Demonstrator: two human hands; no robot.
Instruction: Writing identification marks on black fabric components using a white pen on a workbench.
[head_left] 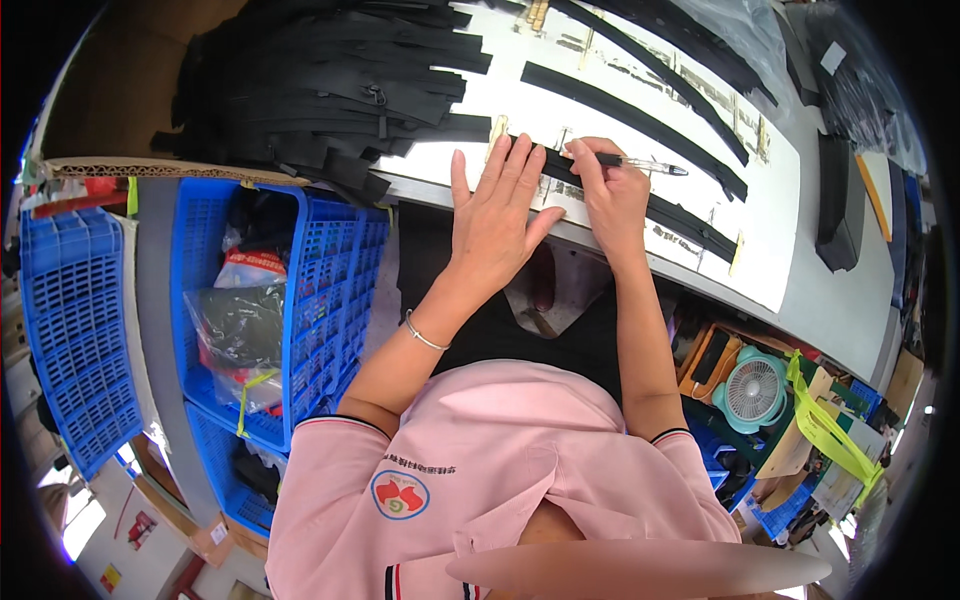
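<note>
My left hand lies flat, fingers spread, pressing on the near end of a long black strip that runs along the white table. A thin bracelet circles that wrist. My right hand grips a pen with a clear barrel, its tip pointing right over the same strip. Two more black strips lie parallel further back on the table.
A big heap of black strips sits at the table's far left. Blue plastic crates holding bagged items stand to my left below the table edge. A small teal fan and cardboard boxes are at lower right.
</note>
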